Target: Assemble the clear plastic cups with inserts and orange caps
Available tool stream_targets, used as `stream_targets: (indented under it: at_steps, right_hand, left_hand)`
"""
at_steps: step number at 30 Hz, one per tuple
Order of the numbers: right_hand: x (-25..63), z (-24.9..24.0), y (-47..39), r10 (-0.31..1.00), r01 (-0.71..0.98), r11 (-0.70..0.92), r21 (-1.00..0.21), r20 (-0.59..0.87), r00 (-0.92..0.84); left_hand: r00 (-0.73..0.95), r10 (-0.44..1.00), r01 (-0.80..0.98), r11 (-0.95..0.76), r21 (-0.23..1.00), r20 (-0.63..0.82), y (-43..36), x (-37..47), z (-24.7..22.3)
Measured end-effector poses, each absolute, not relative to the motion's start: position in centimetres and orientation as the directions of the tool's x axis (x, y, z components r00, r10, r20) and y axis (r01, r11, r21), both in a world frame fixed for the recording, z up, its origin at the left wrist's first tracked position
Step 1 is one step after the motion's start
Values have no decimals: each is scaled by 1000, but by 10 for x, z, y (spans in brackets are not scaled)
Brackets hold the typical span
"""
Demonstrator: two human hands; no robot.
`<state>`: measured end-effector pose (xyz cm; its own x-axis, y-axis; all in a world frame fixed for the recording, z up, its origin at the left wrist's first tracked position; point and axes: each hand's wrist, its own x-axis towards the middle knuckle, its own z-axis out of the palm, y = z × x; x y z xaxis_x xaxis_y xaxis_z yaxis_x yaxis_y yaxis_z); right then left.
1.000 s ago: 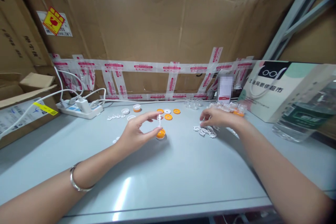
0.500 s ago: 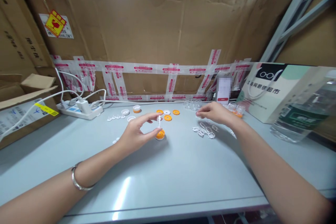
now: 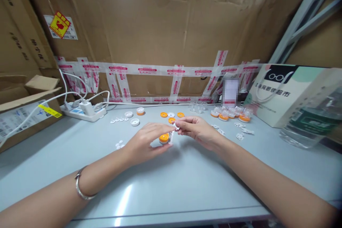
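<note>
My left hand [image 3: 145, 139] is closed in a wide pinch, thumb below and fingers above, on a small white plastic part [image 3: 171, 138] standing between the tips. Meeting it from the right, my right hand [image 3: 196, 130] pinches a tiny white piece [image 3: 175, 126] at the top of that part. Whether the two pieces are joined I cannot tell. Just behind the left thumb sits a round orange-and-white piece [image 3: 164, 138] on the table. Flat white openwork pieces [image 3: 220, 131] lie partly hidden behind my right hand.
Beyond my hands lie orange rings [image 3: 180, 114], white round caps [image 3: 135, 122] and small white discs [image 3: 117, 119]. Clear domes [image 3: 197, 107] and orange-based domes [image 3: 223, 117] stand at the back. A power strip [image 3: 87, 112] is left; a water bottle [image 3: 307, 124] and paper bag [image 3: 269, 96] stand right.
My right hand has moved left from near the clear domes to my left hand, now with a tiny white piece. The left hand has shifted slightly right and lower.
</note>
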<state>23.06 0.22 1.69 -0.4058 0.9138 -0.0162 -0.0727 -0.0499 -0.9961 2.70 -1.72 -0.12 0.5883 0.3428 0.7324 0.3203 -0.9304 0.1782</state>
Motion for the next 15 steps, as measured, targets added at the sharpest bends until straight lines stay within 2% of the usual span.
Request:
stream_targets:
  at_steps: [5, 8, 11, 15]
  right_hand:
    - [227, 16, 0, 933, -79, -7, -997, 21, -358]
    - [224, 16, -2, 942, -66, -4, -998, 18, -336]
    - [223, 15, -4, 927, -131, -54, -990, -1, -374]
    - [222, 15, -5, 898, -265, -113, -958, 16, -440]
  left_hand:
    - [531, 308, 329, -933, 143, 789, -18, 26, 0]
    - [552, 292, 329, -937, 118, 781, -19, 26, 2]
    - [572, 311, 319, -937, 143, 759, -18, 27, 1]
    - [512, 359, 302, -926, 227, 780, -17, 28, 0]
